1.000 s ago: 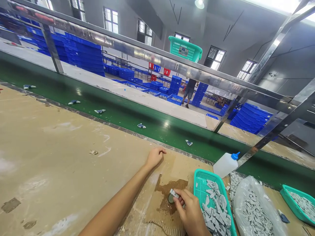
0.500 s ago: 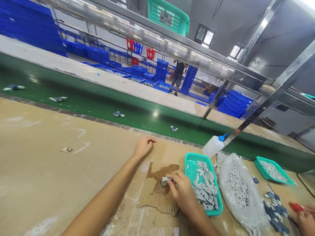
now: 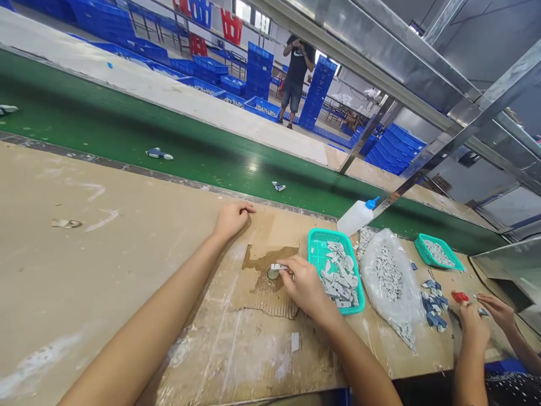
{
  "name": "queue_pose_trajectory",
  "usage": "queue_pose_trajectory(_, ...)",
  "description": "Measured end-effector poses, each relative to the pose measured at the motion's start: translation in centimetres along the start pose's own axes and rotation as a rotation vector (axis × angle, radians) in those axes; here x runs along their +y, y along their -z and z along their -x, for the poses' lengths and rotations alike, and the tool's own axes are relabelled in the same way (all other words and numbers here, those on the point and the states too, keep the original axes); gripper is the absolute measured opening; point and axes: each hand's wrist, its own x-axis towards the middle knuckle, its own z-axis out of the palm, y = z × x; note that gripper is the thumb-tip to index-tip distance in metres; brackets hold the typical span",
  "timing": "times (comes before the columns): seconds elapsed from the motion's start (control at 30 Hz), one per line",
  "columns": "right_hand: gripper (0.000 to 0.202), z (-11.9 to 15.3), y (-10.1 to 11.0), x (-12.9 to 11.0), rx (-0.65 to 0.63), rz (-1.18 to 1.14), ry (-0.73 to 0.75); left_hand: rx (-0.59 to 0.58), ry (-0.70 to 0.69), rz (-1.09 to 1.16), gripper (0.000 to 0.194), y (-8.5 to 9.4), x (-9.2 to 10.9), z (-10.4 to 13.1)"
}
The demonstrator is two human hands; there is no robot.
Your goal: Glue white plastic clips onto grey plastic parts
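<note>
Counter: I watch through the head camera as a tan, chalk-smeared counter [image 3: 139,287] fills the foreground, its near edge crossing the bottom of the view.
Belt: Along the counter's far edge runs a green belt [image 3: 203,149], carrying spaced-out blue-and-white pieces [image 3: 159,153].
Background: A person [image 3: 293,73] in dark clothes stands beyond the belt, both hands raised, beside stacked blue crates [image 3: 258,70].
Plastic bag: Right of centre on the counter, a clear bag [image 3: 372,270] of small grey parts stretches from near the far edge toward the near one.
Basket: Just left of the bag, a green basket [image 3: 319,251] holds grey pieces.
Cardboard: A torn, dark-stained cardboard sheet [image 3: 249,296] lies mid-counter, left of the basket.
Bottle: A white bottle [image 3: 355,218] with a blue cap stands at the far edge, behind the basket.
Co-worker: Toward the counter's right end, a co-worker's hands [image 3: 474,327] work near navy parts [image 3: 434,304] and a red object [image 3: 460,296].
Left hand: The left hand [image 3: 231,219] rests at the far edge, fingers loosely bent; whether they enclose anything I cannot tell.
Right hand: Over the cardboard, the right hand [image 3: 302,282] pinches a pale grey piece [image 3: 276,267] between thumb and fingers.
Disc: A small round object [image 3: 273,274] sits right under that piece; I cannot tell if they touch.
</note>
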Motion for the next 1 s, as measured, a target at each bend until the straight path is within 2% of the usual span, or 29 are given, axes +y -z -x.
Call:
queue_pose_trajectory(0.27,0.023,0.04,-0.23,-0.11,0.032,0.007,0.019,-0.008,-0.024,-0.015,0.035,0.31,-0.08,-0.02)
queue_pose_trajectory(0.67,0.022,-0.07,0.3,-0.39,-0.018,0.027,-0.029,-0.005,-0.033,-0.005,0.036,0.17,-0.26,0.01)
queue_pose_trajectory(1.0,0.021,-0.15,0.24,-0.01,0.007,-0.044,-0.014,-0.002,-0.031,-0.015,0.036,-0.01,-0.14,0.14)
